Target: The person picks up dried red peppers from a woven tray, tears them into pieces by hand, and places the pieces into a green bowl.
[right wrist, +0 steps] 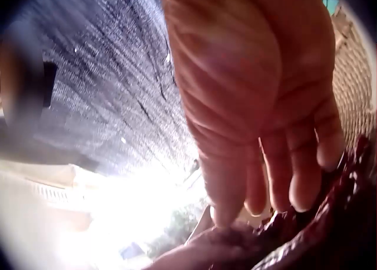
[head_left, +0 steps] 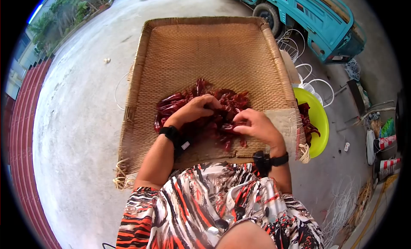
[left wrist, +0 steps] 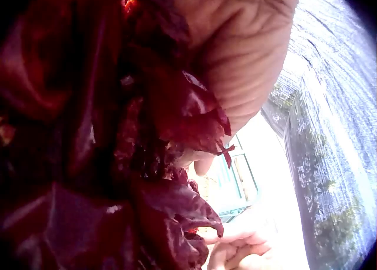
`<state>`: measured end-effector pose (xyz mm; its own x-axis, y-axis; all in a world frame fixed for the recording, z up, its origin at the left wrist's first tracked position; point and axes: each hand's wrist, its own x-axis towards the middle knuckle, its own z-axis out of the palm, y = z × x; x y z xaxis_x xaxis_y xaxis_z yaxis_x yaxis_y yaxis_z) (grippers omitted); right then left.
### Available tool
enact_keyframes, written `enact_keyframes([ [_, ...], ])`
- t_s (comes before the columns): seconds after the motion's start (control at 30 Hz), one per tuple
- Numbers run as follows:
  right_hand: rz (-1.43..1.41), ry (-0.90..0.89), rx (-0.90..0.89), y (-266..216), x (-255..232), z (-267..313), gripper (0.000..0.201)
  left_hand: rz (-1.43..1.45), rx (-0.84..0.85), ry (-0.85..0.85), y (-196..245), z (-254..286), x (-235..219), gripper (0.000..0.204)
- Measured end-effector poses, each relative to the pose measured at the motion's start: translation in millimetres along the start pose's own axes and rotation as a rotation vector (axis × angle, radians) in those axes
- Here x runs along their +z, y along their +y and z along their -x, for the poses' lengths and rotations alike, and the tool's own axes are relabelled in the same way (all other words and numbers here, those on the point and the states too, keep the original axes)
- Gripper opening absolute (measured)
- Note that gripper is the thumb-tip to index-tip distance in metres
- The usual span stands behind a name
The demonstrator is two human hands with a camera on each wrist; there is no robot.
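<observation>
A pile of glossy dark-red dried chili peppers [head_left: 173, 104] lies on a woven mat tray [head_left: 209, 47] in front of the person. My left hand [head_left: 197, 108] reaches over the middle of the pile with bent fingers. In the left wrist view, wrinkled red peppers [left wrist: 188, 114] lie against its palm and thumb, hiding most of the fingers. From the right, my right hand [head_left: 260, 127] comes down with thumb and fingers loosely extended. Its fingertips [right wrist: 303, 193] touch the edge of the pile in the right wrist view.
A yellow-green basin [head_left: 320, 131] holding more red chilies stands beside the tray's right edge, near white wire handles [head_left: 323, 88]. A turquoise cargo vehicle [head_left: 319, 24] is parked beyond, at the upper right. Loose string [head_left: 340, 206] lies on the concrete floor.
</observation>
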<state>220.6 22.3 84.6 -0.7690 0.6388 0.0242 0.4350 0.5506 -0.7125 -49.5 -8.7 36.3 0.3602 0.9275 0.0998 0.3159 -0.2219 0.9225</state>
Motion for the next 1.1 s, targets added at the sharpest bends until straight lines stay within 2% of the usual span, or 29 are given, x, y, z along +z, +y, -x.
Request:
enact_keyframes([
  [0.13, 0.14, 0.025, -0.065, -2, 25, -6, 0.03, 0.035, -0.044, 0.035, -3, 0, 1, 0.023],
  [0.2, 0.161, -0.027, -0.031, 2, 23, -8, 0.028, 0.095, -0.063, 0.03, -5, 0, 1, 0.02],
  [0.3, 0.218, 0.022, -0.062, 6, 10, -7, 0.026, 0.117, -0.054, 0.045, -9, -3, 1, 0.022],
  [0.4, -0.03, 0.222, 0.068, 1, 1, -8, 0.018, 0.182, -0.111, 0.033, -6, -3, 2, 0.029],
  [0.43, -0.313, 0.256, 0.196, 2, 6, -12, 0.017, 0.216, -0.13, 0.003, -6, -3, 2, 0.033],
  [0.53, -0.876, 0.342, 0.089, -2, 22, -27, 0.02, 0.284, -0.165, -0.052, -3, -4, 2, 0.043],
  [0.6, -0.902, 0.292, 0.106, 1, 30, -31, 0.024, 0.292, -0.166, -0.04, 1, -2, 3, 0.048],
  [0.67, -0.946, 0.232, 0.137, 4, 39, -34, 0.024, 0.254, -0.164, -0.036, -2, -3, 3, 0.043],
  [0.77, -1.032, 0.231, 0.249, 8, 44, -35, 0.025, 0.307, -0.163, -0.02, -9, -1, 4, 0.032],
  [0.87, -1.094, 0.229, 0.293, 11, 43, -33, 0.023, 0.208, -0.146, -0.066, -8, -1, -1, 0.036],
  [0.9, -1.114, 0.232, 0.295, 13, 41, -32, 0.022, 0.357, -0.154, -0.035, -4, 0, 3, 0.036],
  [0.93, -1.135, 0.236, 0.295, 16, 39, -31, 0.022, 0.377, -0.136, 0.034, 0, 0, 2, 0.035],
  [1.07, -1.28, 0.584, 0.238, 44, 18, -22, 0.021, 0.402, -0.076, 0.306, 9, 0, -6, 0.028],
  [1.1, -1.396, 0.647, 0.209, 48, 6, -19, 0.021, 0.391, -0.062, 0.357, 10, 1, -12, 0.026],
])
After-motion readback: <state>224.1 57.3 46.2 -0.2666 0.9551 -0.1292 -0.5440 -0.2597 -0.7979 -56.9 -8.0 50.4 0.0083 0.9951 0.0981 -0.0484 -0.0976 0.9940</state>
